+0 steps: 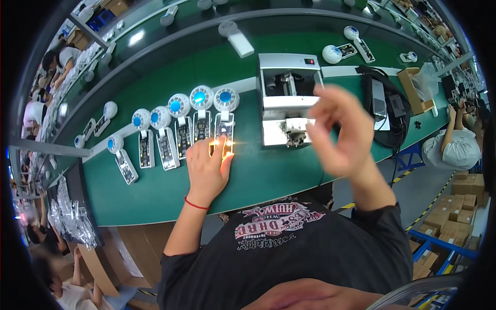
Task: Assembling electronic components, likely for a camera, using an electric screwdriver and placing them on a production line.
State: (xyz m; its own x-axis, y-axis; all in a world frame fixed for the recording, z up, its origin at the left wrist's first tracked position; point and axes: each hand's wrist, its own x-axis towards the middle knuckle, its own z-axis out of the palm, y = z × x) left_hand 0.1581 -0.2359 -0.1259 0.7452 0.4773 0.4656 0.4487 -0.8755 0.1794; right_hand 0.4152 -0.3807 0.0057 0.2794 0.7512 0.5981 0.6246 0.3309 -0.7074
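Note:
Several white devices with round heads, blue centres and open rectangular handles showing circuit boards lie in a row on the green table point(248, 181). My left hand point(205, 168) grips the lower handle of the rightmost round-headed device point(226, 99), thumb on its right side, finger across it. Bright orange-yellow light glows around those fingers. My right hand point(343, 134) is raised in front of a silver bench machine point(289, 106), slightly blurred. Its thumb and fingers are curved apart, with nothing visible between them. The hand covers part of the machine's right side.
Behind the table runs a green conveyor point(170, 57) carrying more such devices. A black bag point(385, 103) and an open cardboard box point(411, 93) lie to the right. Clear plastic bags point(72, 217) hang at the left. Other people sit at both sides; cartons point(449, 222) stand lower right.

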